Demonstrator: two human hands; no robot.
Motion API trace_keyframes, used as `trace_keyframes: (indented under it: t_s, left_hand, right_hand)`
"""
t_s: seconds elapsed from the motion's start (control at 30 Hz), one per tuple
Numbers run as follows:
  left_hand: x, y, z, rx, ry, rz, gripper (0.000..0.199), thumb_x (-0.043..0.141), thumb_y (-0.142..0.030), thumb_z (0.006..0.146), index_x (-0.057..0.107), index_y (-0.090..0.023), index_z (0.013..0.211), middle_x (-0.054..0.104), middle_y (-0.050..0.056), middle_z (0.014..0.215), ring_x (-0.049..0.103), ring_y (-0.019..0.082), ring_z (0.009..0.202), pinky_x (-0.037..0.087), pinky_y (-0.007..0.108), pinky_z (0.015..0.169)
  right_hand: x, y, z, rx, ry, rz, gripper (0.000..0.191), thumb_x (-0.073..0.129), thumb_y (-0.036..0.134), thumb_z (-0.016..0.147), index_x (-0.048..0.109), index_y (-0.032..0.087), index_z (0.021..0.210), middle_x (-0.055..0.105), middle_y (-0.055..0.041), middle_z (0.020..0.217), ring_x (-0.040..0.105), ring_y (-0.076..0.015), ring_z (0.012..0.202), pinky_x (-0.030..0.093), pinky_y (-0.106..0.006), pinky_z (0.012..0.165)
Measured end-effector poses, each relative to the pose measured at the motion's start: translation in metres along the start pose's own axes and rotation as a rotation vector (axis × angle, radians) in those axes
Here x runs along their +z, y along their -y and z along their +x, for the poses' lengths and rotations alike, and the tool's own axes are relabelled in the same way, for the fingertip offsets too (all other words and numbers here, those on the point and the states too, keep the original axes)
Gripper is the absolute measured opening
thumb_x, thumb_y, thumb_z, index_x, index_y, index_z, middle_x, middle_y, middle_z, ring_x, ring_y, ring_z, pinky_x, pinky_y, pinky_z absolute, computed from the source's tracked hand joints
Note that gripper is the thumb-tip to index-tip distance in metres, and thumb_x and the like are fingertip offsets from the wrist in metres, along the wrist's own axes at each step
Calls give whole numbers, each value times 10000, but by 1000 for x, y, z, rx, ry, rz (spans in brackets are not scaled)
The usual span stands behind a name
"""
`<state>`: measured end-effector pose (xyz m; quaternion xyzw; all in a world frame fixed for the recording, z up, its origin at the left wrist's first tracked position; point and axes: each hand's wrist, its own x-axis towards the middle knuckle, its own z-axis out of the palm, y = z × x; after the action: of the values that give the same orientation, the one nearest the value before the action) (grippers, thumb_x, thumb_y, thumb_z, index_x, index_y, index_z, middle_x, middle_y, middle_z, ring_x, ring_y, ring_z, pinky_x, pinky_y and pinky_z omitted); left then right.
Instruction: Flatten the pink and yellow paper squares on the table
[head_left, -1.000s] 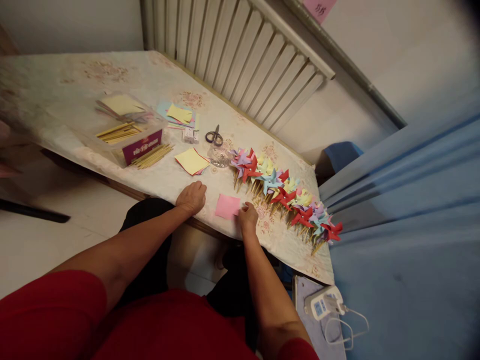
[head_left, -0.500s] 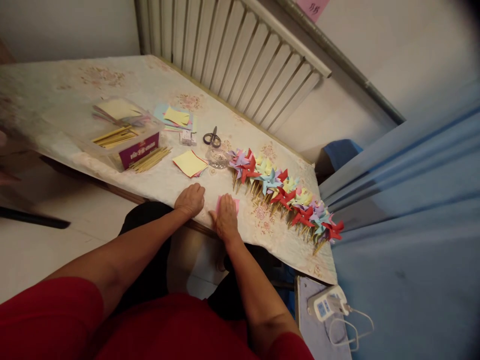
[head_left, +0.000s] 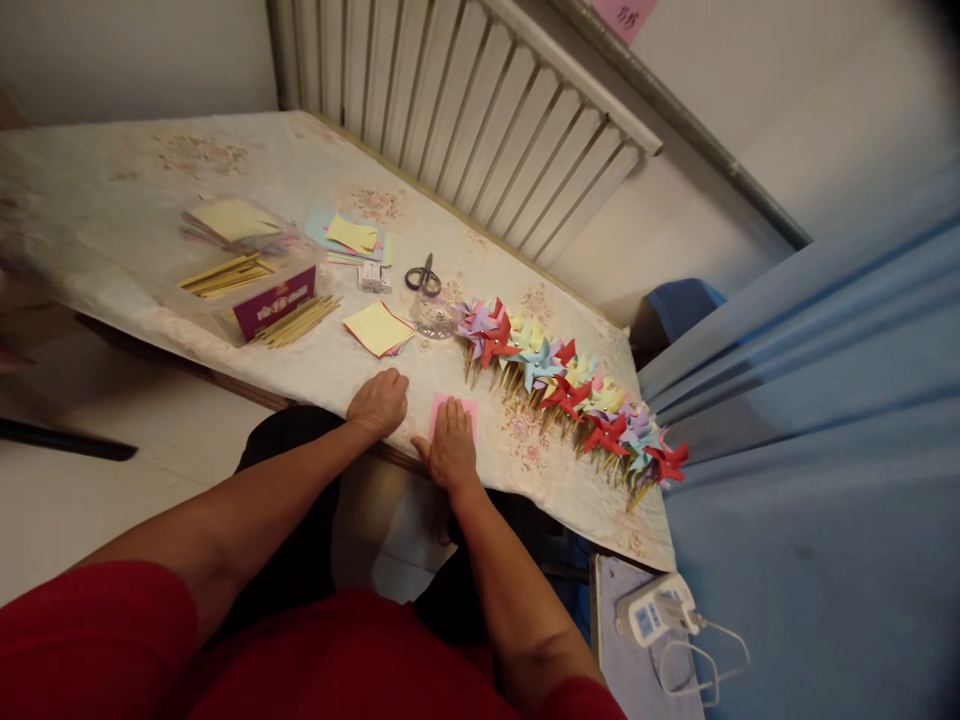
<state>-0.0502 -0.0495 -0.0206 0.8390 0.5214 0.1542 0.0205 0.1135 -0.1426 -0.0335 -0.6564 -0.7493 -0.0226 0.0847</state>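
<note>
My right hand [head_left: 452, 445] lies flat on a small square of pink paper [head_left: 436, 408] near the table's front edge, its fingers stretched out and the thumb apart. To its left, my left hand [head_left: 379, 403] rests on the tablecloth with curled fingers; anything inside them is hidden. Just beyond the left hand is a stack of coloured paper squares [head_left: 377, 328], a yellow sheet on top. A clear bag or dish [head_left: 433, 318] of small shiny pieces lies beside the stack. Rows of coloured paper pinwheels [head_left: 566, 395] on sticks stretch along the right side.
A clear box [head_left: 217, 322] with a purple label holds wooden sticks and paper; more sticks [head_left: 300, 322] lie beside it. Behind are scissors [head_left: 424, 278], small white boxes [head_left: 373, 277] and more paper [head_left: 351, 236]. A radiator [head_left: 450, 110] borders the table; a blue curtain [head_left: 810, 450] hangs right.
My right hand has slid slightly down over the pink paper, uncovering more of its far edge, and its thumb is spread farther out. The left hand stays almost still.
</note>
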Motion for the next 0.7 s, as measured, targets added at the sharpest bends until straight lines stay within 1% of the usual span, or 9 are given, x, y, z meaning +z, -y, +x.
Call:
trace_keyframes:
  t_s: [0.1, 0.3, 0.43, 0.53, 0.7]
  left_hand:
    - [0, 0, 0, -1, 6, -1, 250, 403, -170, 909, 635, -124, 990, 594, 162, 1022, 559, 273, 962, 426, 385, 801]
    - [-2, -1, -1, -2, 9, -24, 252, 403, -173, 911, 636, -123, 995, 595, 166, 1027, 560, 275, 963, 434, 393, 811]
    - [-4, -1, -1, -10, 6, -46, 254, 401, -168, 907, 641, -127, 981, 599, 170, 1021, 559, 279, 961, 437, 399, 810]
    - [-4, -1, -1, -11, 6, -39, 250, 405, -166, 903, 641, -134, 979, 601, 165, 1020, 561, 274, 959, 436, 393, 811]
    - [-2, 0, -1, 2, 1, -12, 249, 406, -178, 907, 638, -128, 983, 601, 161, 1018, 562, 273, 958, 432, 388, 817]
  right_hand:
    - [-2, 0, 4, -8, 9, 3, 812, 451, 554, 971, 310, -49, 1497, 286, -294, 1579, 202, -364, 1512, 196, -552, 1207]
    - [-3, -2, -4, -99, 19, -11, 834, 494, 556, 951, 294, -29, 1510, 249, -282, 1598, 180, -353, 1521, 178, -544, 1216]
    - [-2, -2, 3, -67, 21, 1, 816, 449, 569, 966, 295, -16, 1514, 266, -268, 1598, 196, -349, 1517, 175, -544, 1215]
    - [-2, 0, 6, -57, 24, 4, 822, 452, 571, 963, 293, -19, 1513, 274, -276, 1592, 198, -355, 1515, 183, -554, 1209]
    - [-3, -1, 1, -148, 18, -5, 828, 512, 550, 944, 299, -12, 1514, 251, -273, 1601, 162, -350, 1525, 170, -552, 1216]
